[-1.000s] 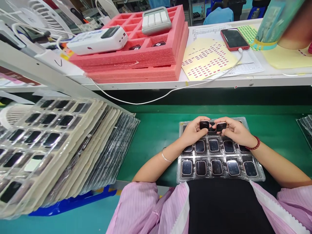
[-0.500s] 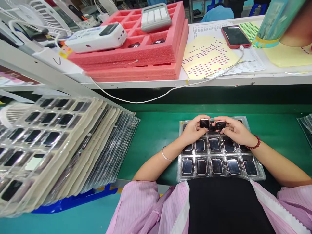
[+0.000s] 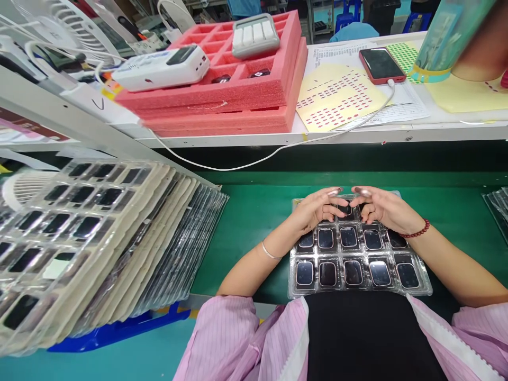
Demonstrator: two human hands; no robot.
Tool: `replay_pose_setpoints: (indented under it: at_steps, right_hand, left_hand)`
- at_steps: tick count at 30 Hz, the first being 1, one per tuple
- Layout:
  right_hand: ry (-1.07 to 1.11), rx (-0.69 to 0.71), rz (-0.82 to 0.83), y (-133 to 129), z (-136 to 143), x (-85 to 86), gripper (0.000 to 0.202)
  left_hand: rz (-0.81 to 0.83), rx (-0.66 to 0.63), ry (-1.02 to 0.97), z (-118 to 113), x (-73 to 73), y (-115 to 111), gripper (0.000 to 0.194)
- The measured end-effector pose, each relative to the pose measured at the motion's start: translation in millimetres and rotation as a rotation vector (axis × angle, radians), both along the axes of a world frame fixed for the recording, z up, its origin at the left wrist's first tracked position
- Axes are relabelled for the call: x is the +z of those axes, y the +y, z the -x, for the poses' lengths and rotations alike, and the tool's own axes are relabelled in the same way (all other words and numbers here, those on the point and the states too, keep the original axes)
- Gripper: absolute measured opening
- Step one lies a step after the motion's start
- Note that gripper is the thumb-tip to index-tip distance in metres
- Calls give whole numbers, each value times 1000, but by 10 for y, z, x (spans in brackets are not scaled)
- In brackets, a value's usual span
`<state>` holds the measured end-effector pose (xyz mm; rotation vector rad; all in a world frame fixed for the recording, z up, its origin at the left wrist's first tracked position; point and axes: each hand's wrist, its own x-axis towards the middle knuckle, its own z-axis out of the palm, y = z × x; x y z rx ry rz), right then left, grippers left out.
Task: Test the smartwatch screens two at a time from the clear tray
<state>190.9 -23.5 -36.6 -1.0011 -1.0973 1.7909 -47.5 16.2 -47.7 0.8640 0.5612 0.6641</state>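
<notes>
A clear plastic tray (image 3: 292, 288) lies on the green bench in front of me. It carries rows of dark, square, watch-like pieces with thin light rims, such as this watch-like piece (image 3: 353, 271). My left hand (image 3: 319, 209) is over the tray's far row, fingers bent loosely and apart, with nothing seen in them. Facing it across a small gap, my right hand (image 3: 383, 209) is also open over the far row. Between the fingertips one dark piece (image 3: 346, 210) shows in its pocket. The hands cover the cells beneath them.
A tall slanted stack of filled trays (image 3: 130, 254) stands at the left. Above the bench, a shelf holds red foam trays (image 3: 270, 100), a white device (image 3: 159, 67) and a phone (image 3: 381, 64). Its white cable (image 3: 238, 168) sags along the shelf front. More trays (image 3: 498, 209) edge in at the right.
Each hand held a dark watch-like piece above the far row; those pieces no longer show in the fingers. Both hands have opened, and the right has shifted slightly to the right.
</notes>
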Motion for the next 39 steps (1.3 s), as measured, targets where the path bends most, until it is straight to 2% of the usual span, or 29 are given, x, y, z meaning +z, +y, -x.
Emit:
replay_pose_setpoints:
  at_steps: [4, 7, 9, 12, 15, 18, 20, 24, 39]
  right_hand:
    - [92, 76, 136, 57, -50, -9, 62]
    - [106, 77, 166, 82, -72, -17, 64]
    - [120, 84, 145, 79, -78, -16, 61]
    - [107, 71, 61, 46, -59, -5, 47]
    - [6, 14, -60, -3, 4, 2, 55]
    - [-111, -33, -209, -46, 77, -8, 55]
    - [-176, -58, -293, -67, 108, -23, 48]
    - [-284, -87, -399, -87, 120, -45, 33]
    - [-411, -58, -463, -102, 99, -62, 27]
  left_hand:
    - [169, -84, -43, 28, -15, 85, 59]
    - [201, -97, -40, 34, -20, 114, 63]
    - [159, -74, -30, 26, -19, 101, 61]
    - [-1, 17, 37, -8, -27, 32, 59]
    - [-214, 78, 131, -50, -49, -63, 70]
    - [-371, 86, 195, -74, -68, -134, 62]
    - [-424, 75, 218, -76, -79, -150, 57]
    - [-463, 56, 221, -69, -102, -125, 48]
    - [-443, 42, 229, -55, -98, -108, 40]
